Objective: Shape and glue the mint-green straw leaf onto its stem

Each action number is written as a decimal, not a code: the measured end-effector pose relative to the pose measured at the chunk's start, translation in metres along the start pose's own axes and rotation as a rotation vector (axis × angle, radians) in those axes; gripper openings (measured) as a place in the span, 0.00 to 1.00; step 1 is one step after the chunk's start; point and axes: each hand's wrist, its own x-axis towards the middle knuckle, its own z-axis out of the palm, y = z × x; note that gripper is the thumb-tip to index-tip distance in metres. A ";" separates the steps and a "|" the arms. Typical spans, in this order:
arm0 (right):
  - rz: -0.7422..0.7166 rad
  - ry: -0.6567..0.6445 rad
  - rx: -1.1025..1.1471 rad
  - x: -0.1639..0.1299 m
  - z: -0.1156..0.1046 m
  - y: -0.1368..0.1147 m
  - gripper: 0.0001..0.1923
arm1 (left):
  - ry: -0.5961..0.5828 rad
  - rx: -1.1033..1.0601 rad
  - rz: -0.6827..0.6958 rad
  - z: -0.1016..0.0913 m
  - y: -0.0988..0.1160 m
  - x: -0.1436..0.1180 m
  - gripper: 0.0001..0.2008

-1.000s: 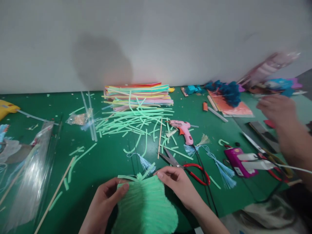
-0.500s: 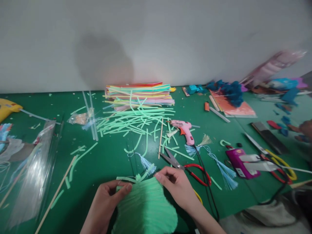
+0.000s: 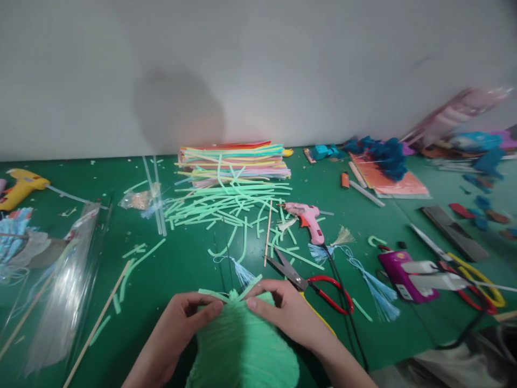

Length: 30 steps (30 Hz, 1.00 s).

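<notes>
The mint-green layered paper piece [image 3: 242, 350] at 6 o'clock on the bench [image 3: 186, 264] looks largely built: its surface is covered in close rows of strip from the bottom edge up to the narrow top, where a few loose strip ends [image 3: 232, 295] stick out sideways. Judging from that, the covering is mostly done and what seems left is finishing the top, where those ends are not yet pressed flat or trimmed. A large heap of cut green strips [image 3: 226, 207] lies at 12 o'clock, in front of the stack of coloured foam sheets [image 3: 234, 159].

The left hand [image 3: 177, 328] is curled, its thumb and forefinger pinched on the top left edge of the paper piece. The right hand [image 3: 283, 315] is likewise curled, its fingertips closed on the top right edge, just beside the protruding ends. Both hands grip the piece itself; neither holds a tool.

Red-handled scissors [image 3: 311, 280] lie at 2 o'clock just beside the right hand, blades apart. The pink glue gun [image 3: 309, 218] rests further off at 1 o'clock, with light-blue tassels [image 3: 374, 285] to its right.
</notes>
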 end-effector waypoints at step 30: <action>-0.068 0.135 0.010 0.018 0.019 -0.003 0.12 | 0.125 -0.075 0.007 0.026 0.001 0.012 0.16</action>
